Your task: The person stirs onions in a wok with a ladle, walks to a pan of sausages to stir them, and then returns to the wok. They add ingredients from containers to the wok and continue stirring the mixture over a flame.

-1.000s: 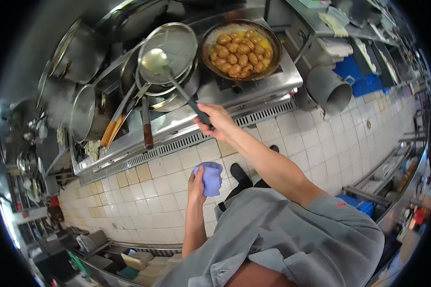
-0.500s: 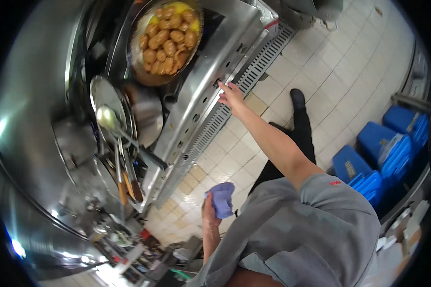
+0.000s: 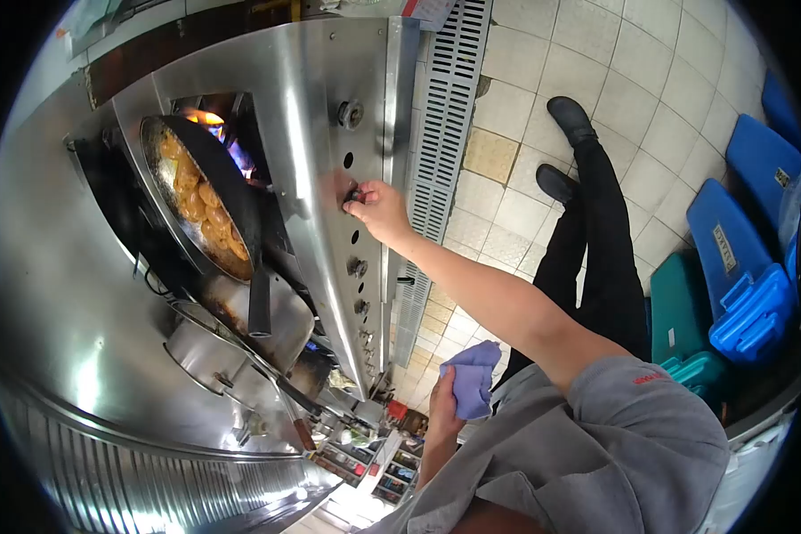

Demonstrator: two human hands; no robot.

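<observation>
My right hand (image 3: 378, 212) reaches across to the steel stove front, its fingers pinched on a black stove knob (image 3: 351, 197). In my left hand (image 3: 442, 405), held low by my body, is a folded purple cloth (image 3: 472, 378). Behind the stove's front rail sits a dark frying pan (image 3: 227, 178) with brown, rounded pieces of food (image 3: 196, 198) in sauce. Orange and blue flames (image 3: 231, 147) burn at the burner beside the pan's outer wall. The pan's handle (image 3: 259, 298) points toward the lower part of the view.
More knobs (image 3: 351, 113) line the stove front (image 3: 316, 116). A steel pot (image 3: 205, 356) and other cookware stand past the pan. A slotted drain grate (image 3: 440, 133) runs along the tiled floor (image 3: 525, 53). Blue bins (image 3: 725, 240) and a green bin (image 3: 681, 303) stand at right.
My view has turned and come nearer the stove. My right hand has gone from loosely spread fingers by the stove front to gripping the knob. Flames now show; the left hand still holds the cloth.
</observation>
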